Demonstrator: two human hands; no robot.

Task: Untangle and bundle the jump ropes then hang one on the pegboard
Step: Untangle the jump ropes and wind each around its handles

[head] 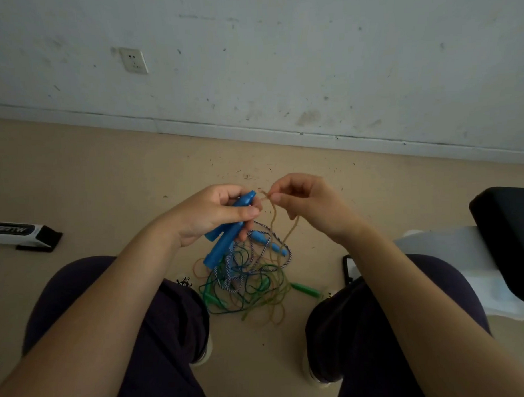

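Note:
My left hand (pixel 216 213) grips two blue jump rope handles (pixel 226 238) held together above the floor. My right hand (pixel 302 201) pinches a thin tan cord (pixel 273 218) right next to the handle tips; the cord hangs down in a loop toward the floor. Below, between my knees, lies a tangled pile of ropes (pixel 251 282): green cord, tan cord and a blue-and-white striped cord. In the pile are another blue handle (pixel 266 241) and green handles (pixel 305 289). No pegboard is in view.
I sit facing a white wall with a socket (pixel 134 60). A black and white box (pixel 21 235) lies on the floor at left. A black padded seat (pixel 508 234) over a white plastic piece (pixel 452 251) stands at right, with a dark phone (pixel 348 268) beside it.

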